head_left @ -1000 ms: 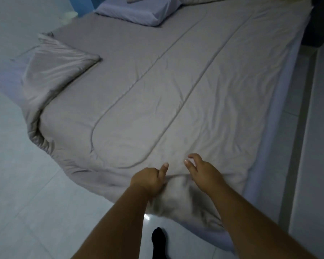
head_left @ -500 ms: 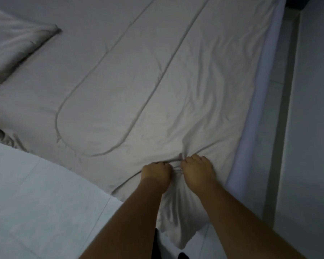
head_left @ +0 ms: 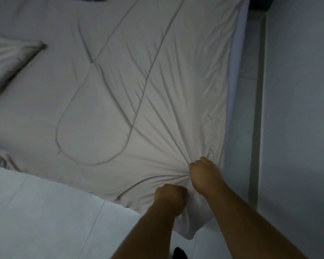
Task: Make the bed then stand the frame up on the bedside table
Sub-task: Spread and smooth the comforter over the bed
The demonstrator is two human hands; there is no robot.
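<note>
I am looking down on the grey quilted comforter (head_left: 108,101), which is filling most of the view; its far end is running off the top edge, so I cannot make out the head of the bed. The fabric is looking smooth and slightly glossy, with a stitched looping seam and creases fanning out from the near corner. A paler sheet-covered mattress edge (head_left: 234,75) is showing along the right side, beside a strip of pale floor (head_left: 36,217) and wall. A folded-back flap of the same cloth (head_left: 9,58) is lying at the left, partly cut off. My right hand (head_left: 202,174) and left hand (head_left: 169,198) are both fisting tight on bunched comforter at that corner, which is drooping off the bed. The frame and bedside table are not showing in this view. A dark foot (head_left: 179,254) is barely peeking in below.
</note>
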